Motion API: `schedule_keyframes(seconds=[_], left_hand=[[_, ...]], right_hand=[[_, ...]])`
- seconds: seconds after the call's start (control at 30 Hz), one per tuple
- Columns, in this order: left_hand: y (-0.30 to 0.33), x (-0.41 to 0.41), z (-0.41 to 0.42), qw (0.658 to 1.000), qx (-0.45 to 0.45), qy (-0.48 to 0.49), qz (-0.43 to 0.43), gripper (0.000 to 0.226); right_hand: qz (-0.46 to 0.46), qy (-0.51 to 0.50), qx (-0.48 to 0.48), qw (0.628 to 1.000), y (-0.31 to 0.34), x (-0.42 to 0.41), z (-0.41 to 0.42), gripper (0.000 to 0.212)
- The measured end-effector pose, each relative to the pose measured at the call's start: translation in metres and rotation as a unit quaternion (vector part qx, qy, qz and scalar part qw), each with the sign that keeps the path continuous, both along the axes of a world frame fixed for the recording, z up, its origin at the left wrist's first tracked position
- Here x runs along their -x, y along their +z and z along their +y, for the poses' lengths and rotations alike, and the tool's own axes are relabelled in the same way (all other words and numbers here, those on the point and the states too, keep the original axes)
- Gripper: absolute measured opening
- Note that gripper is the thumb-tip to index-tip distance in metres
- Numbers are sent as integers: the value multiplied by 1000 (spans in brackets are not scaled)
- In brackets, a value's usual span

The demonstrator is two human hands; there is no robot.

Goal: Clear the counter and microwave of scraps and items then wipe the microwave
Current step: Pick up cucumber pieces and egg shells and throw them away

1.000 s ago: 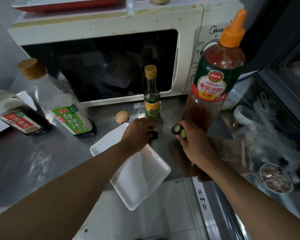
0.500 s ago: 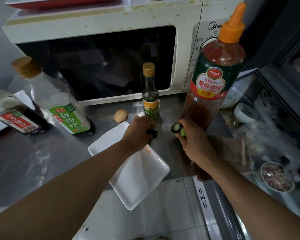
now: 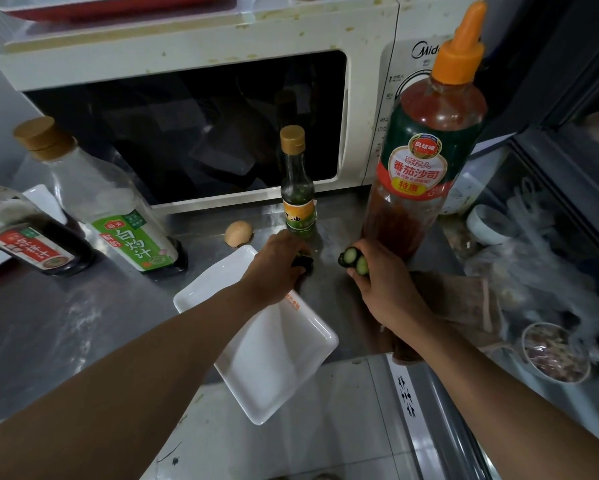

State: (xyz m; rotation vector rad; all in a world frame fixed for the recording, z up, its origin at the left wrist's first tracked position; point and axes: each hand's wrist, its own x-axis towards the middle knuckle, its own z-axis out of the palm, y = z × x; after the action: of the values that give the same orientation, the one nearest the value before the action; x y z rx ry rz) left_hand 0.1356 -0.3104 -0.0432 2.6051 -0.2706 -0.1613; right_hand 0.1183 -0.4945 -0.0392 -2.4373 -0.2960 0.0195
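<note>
Cucumber scraps are what both hands are gathering in the head view, the only one there is. The right hand [image 3: 384,289] grips a cluster of dark-skinned cucumber end pieces [image 3: 355,261], their pale green cut faces turned up toward the camera, just in front of the tall red tomato-sauce squeeze bottle with the orange nozzle [image 3: 429,174]. The left hand [image 3: 274,268] is curled over another dark scrap [image 3: 303,263] on the steel worktop [image 3: 83,313], though the knuckles hide most of it, so whether the fingers have closed on it or only cover it is hard to say. That scrap lies right at the left fingertips, at the far corner of the white rectangular foam tray [image 3: 267,358], whose long axis runs diagonally from the hands back toward the person and overhangs the worktop edge. So the left hand is the nearer one to both scrap and tray. A beige eggshell half [image 3: 238,233] sits just beyond the tray, left of the small green glass bottle with a gold cap [image 3: 297,199], in front of the stained cream microwave [image 3: 194,74]; it looks like the next scrap to collect.
</note>
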Motion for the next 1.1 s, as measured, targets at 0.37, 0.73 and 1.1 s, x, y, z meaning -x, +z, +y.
schedule_keyframes(seconds=[0.37, 0.73, 1.1], left_hand=[[21, 9, 2, 998, 43, 37, -12, 28], [81, 29, 10, 997, 22, 29, -64, 23], [162, 63, 11, 992, 42, 38, -115, 23]], right_hand=[[-2, 3, -7, 1000, 16, 4, 5, 24], [-53, 13, 1, 998, 76, 14, 9, 20], [-145, 50, 7, 988, 150, 39, 6, 20]])
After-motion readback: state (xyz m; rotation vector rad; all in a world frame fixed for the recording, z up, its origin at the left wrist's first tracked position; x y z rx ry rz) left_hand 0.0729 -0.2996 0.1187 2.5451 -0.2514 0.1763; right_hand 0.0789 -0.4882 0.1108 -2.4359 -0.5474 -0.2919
